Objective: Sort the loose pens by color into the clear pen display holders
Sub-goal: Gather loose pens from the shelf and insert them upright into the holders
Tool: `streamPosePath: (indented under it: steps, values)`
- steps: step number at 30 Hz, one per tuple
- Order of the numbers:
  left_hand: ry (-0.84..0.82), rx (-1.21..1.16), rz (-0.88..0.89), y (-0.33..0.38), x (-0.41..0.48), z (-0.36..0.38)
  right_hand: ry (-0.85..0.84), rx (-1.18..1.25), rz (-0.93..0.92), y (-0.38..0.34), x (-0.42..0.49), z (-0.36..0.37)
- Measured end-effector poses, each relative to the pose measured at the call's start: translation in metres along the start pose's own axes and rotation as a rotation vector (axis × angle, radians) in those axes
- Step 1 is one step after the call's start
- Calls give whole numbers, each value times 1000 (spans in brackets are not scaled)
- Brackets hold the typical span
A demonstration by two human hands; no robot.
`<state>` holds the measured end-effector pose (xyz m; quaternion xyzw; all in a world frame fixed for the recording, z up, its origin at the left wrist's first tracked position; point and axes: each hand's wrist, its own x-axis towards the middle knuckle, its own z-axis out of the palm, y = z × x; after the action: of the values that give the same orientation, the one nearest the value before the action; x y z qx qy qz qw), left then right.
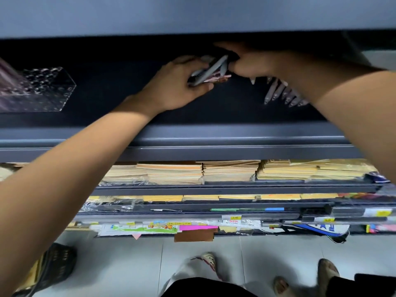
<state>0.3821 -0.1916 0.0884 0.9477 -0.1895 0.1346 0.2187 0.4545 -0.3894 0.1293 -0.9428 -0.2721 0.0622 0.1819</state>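
Gripping grey pens (211,70) at twelve o'clock in our left hand (175,86); whether our right hand (251,63) holds any, we cannot tell.

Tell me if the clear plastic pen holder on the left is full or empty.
Partly full: the clear plastic pen holder has pinkish pens at its left end; its right-end holes look empty.

Tan notebook stacks (231,170) sit at your six o'clock, a black basket (56,265) on the tiled floor (278,251) at seven.
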Motion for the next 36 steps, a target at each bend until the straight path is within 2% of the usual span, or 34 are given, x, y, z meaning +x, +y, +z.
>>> streamPosePath:
  steps: [6,11,15,19,29,34,36]
  values:
    - [89,-11,-18,1,-4,-1,-41,69,23,-3,8,-5]
    - [61,-100,-108,0,-5,-4,-17,35,38,-2,6,-3]
    - [38,-39,-111,2,-5,-4,2,30,-34,-2,-3,0]
    - [64,-6,-110,4,-6,-3,-18,110,-6,3,-13,-3]
    - [29,-37,-129,11,-9,-9,122,166,79,6,-24,-12]
    - [-76,-53,-206,28,8,-15,88,133,90,16,-48,-19]
    - [-238,-6,-223,33,21,-15,103,37,80,19,-59,-20]
